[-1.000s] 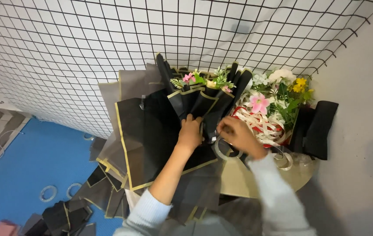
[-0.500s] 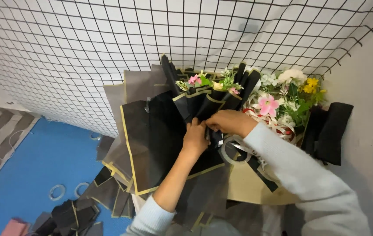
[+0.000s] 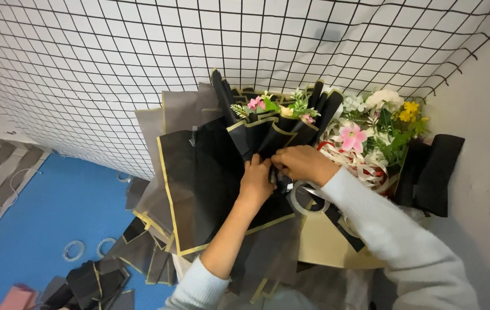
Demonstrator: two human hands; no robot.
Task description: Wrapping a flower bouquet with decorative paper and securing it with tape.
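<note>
A small bouquet [image 3: 276, 123] of pink and green flowers is wrapped in black paper with gold edging. My left hand [image 3: 256, 181] grips the gathered stem part of the wrap from the left. My right hand [image 3: 302, 165] presses against the same spot from the right, its fingers closed on the wrap. A roll of clear tape [image 3: 308, 198] hangs just below my right hand. Flat black sheets with gold borders [image 3: 199, 189] lie under the bouquet.
A second, finished bouquet [image 3: 377, 135] with pink, white and yellow flowers and ribbon lies to the right. A wire grid panel [image 3: 141, 63] leans behind. On the blue floor mat [image 3: 44, 224] are tape rings [image 3: 74, 250] and scraps of black paper [image 3: 93, 278].
My right hand moved left from beside the tape roll to meet my left hand at the bouquet's stem. The view shifted slightly.
</note>
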